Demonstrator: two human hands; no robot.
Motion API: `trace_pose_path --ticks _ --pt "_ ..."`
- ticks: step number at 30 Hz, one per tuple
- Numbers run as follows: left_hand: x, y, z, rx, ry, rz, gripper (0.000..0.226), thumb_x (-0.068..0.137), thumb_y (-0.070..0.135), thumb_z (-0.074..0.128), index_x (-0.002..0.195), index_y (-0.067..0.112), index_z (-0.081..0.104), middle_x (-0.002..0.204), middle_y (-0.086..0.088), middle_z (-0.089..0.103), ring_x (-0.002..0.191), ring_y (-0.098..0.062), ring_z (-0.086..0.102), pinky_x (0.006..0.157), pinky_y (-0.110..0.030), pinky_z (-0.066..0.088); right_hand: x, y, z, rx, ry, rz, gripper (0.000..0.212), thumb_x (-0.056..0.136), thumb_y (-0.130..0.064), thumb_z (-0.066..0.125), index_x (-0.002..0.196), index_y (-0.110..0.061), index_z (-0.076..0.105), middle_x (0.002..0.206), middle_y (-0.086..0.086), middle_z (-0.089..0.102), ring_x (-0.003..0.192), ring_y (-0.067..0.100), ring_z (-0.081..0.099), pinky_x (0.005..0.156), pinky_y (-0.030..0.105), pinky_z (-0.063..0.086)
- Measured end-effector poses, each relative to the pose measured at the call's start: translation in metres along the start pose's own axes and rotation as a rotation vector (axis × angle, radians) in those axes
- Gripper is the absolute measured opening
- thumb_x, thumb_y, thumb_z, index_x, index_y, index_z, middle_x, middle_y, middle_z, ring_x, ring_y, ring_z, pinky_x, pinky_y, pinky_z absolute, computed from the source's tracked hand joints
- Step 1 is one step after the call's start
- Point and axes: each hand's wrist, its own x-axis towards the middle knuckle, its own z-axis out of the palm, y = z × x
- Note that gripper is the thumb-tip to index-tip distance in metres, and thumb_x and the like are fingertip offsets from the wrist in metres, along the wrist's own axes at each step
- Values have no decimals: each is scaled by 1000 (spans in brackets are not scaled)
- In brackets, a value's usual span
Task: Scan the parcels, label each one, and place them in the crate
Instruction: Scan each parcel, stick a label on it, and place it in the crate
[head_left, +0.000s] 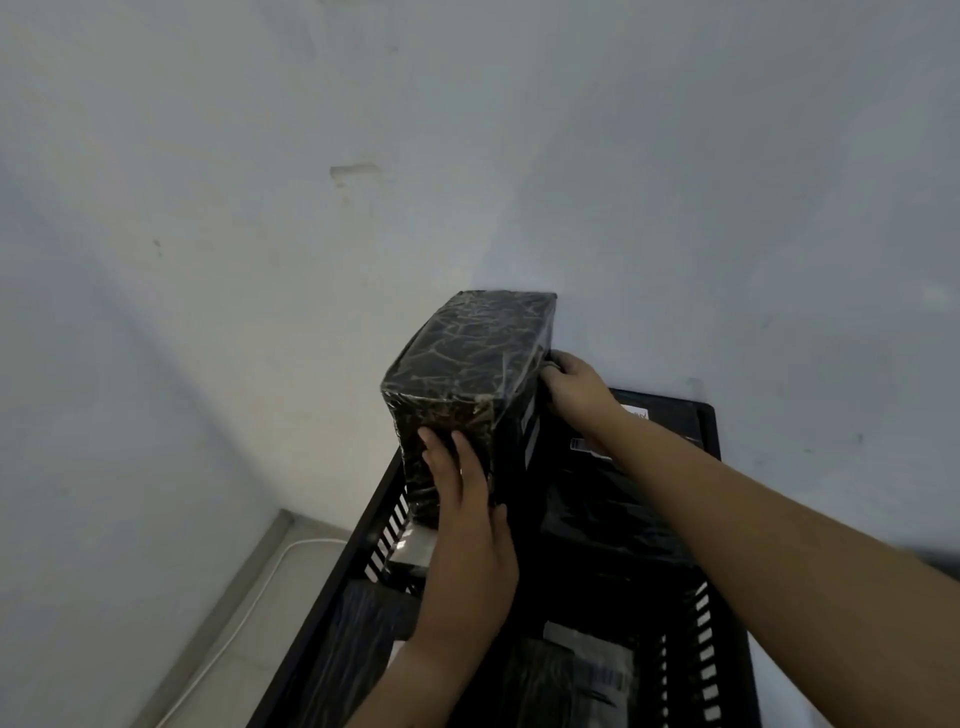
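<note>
Pale wall, slotted black crate, hands on crinkled film-wrapped parcel

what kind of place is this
Probably a parcel packing or sorting corner: a black slatted crate holds labelled parcels with barcodes, a black-wrapped parcel is held over its far end, and a bare painted wall stands behind.

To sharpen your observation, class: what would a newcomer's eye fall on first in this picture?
A black plastic-wrapped parcel is held upright at the far left corner of the black crate. The left hand presses flat on its near face; the right hand grips its right side.
</note>
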Motion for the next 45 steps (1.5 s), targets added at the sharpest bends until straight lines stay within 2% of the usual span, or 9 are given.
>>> trace_pose_path --ticks 4,8,13,17,21,29,33,40,45 --pt "0 7 -2 -15 -28 1 84 107 12 45 147 45 -21 154 26 -43 154 -9 -19 122 -42 33 0 -3 -3 1 -35 30 35 88 -23 43 110 -8 66 108 28 67 81 28 63 74 40 53" --pt "-3 13 -15 -52 -14 -38 85 104 19 52 153 45 -13 159 29 -33 156 -7 -3 117 -43 41 -15 -7 -13 43 -5 26 64 88 -26 52 149 -11 40 145 15 51 119 28 59 102 47 51" --pt "-19 48 -27 -147 143 -64 85 100 17 59 159 45 4 165 30 7 147 17 7 110 2 14 -70 -6 -46 107 36 -68 66 99 -15 50 158 -22 20 160 7 31 141 20 40 110 37 42" --pt "-35 98 -3 -234 -1 21 60 99 27 56 155 36 34 154 31 37 142 13 30 113 -12 32 -128 21 -92 172 81 -132 66 98 -7 53 155 -26 27 155 3 40 137 10 44 112 34 42" --pt "-58 144 51 -244 -149 83 49 95 24 59 142 34 51 145 27 50 139 9 40 114 -15 33 -204 75 -157 129 121 -128 66 99 -4 53 154 -28 27 148 -7 44 133 4 46 96 10 46" --pt "-112 210 243 -195 -676 -5 43 98 24 61 140 27 53 142 19 47 131 7 39 100 0 25 -350 238 -315 45 616 184 67 96 -7 58 154 -25 28 152 -6 38 132 12 44 103 32 41" --pt "-135 213 345 -211 -885 -305 54 98 23 60 149 22 42 156 1 42 141 -14 42 109 -26 37 -391 297 -371 22 791 362 72 95 -15 61 155 -25 23 157 -4 27 141 18 32 113 44 36" --pt "-174 214 426 -296 -897 -745 88 100 32 61 164 20 2 166 -9 24 148 -28 33 114 -34 34 -395 365 -425 157 674 580 72 97 -33 60 157 -20 21 160 5 27 143 27 33 112 42 32" --pt "-193 211 442 -361 -899 -765 36 105 22 53 136 34 41 145 -1 54 120 -19 57 107 -34 46 -381 390 -423 282 498 659 57 100 -46 51 149 -21 36 143 2 49 124 22 49 110 45 40"
